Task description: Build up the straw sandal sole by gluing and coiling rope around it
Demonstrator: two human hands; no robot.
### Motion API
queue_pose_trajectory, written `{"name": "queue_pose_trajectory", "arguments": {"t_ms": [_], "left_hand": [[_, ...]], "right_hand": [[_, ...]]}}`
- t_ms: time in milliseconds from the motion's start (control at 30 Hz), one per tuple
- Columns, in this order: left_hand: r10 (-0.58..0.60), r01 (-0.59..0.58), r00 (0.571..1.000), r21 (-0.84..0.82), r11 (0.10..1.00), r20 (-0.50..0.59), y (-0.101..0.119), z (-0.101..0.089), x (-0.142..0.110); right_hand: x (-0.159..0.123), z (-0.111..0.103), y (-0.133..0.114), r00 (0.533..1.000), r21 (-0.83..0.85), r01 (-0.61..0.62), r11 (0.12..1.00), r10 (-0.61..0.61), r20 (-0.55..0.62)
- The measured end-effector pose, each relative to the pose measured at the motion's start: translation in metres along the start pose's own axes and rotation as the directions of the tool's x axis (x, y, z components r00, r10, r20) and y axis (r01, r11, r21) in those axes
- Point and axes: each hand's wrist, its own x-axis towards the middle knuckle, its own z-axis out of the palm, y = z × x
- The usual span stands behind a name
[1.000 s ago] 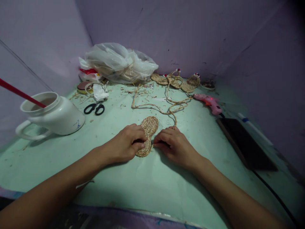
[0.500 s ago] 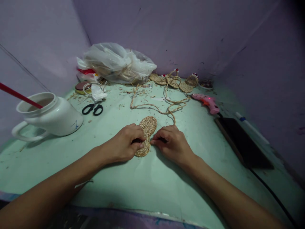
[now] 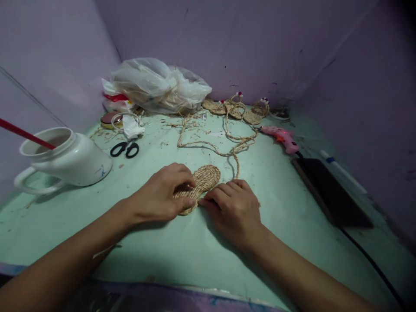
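A small woven jute sole [image 3: 204, 180] lies flat on the pale green table [image 3: 195, 247], its toe end turned to the upper right. My left hand [image 3: 160, 195] grips its near end, thumb under the edge and fingers curled over the top. My right hand [image 3: 232, 208] presses against the sole's right edge with bent fingers pinching the braid there. A loose jute braid [image 3: 227, 149] runs from the sole away toward the back of the table.
A white jug [image 3: 65, 160] with a red stick stands at the left. Black scissors [image 3: 125, 149], a plastic bag [image 3: 159, 86], finished small sandals [image 3: 240, 108], a pink glue gun [image 3: 281, 138] and a dark tablet [image 3: 328, 190] lie around. Purple walls enclose the table.
Both hands have turned the sole clockwise, so its toe end now points to the upper right. My right hand has slid nearer along its edge.
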Motion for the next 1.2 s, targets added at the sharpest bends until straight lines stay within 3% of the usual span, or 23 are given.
{"name": "queue_pose_trajectory", "arguments": {"t_ms": [100, 300, 533, 600, 800, 967, 1200], "left_hand": [[-0.027, 0.025, 1.0, 0.148, 0.989, 0.01, 0.004, 0.004, -0.004], [-0.106, 0.101, 0.994, 0.163, 0.981, 0.023, 0.01, 0.008, -0.006], [-0.111, 0.106, 0.994, 0.156, 0.982, 0.022, 0.01, 0.009, -0.005], [-0.108, 0.103, 0.994, 0.155, 0.982, 0.022, 0.009, 0.009, -0.005], [-0.127, 0.119, 0.991, 0.169, 0.978, 0.035, 0.01, 0.008, -0.003], [-0.147, 0.139, 0.988, 0.16, 0.977, 0.044, 0.014, 0.006, -0.006], [-0.174, 0.168, 0.985, 0.184, 0.968, 0.017, 0.018, 0.011, -0.006]], "right_hand": [[-0.004, -0.006, -0.002, 0.999, -0.011, -0.032, 0.999, 0.032, 0.038], [-0.007, -0.009, 0.005, 0.994, 0.021, -0.073, 0.997, 0.071, 0.084], [0.002, -0.001, 0.007, 0.988, -0.15, 0.154, 0.977, -0.151, 0.03], [0.002, -0.004, 0.008, 0.985, -0.155, 0.172, 0.973, -0.167, 0.041], [-0.001, -0.012, 0.009, 0.99, -0.113, 0.11, 0.988, -0.099, 0.096], [0.002, -0.007, 0.008, 0.995, -0.031, -0.026, 0.999, 0.029, 0.1], [0.004, 0.0, 0.003, 0.983, 0.011, -0.177, 0.984, 0.177, 0.043]]}}
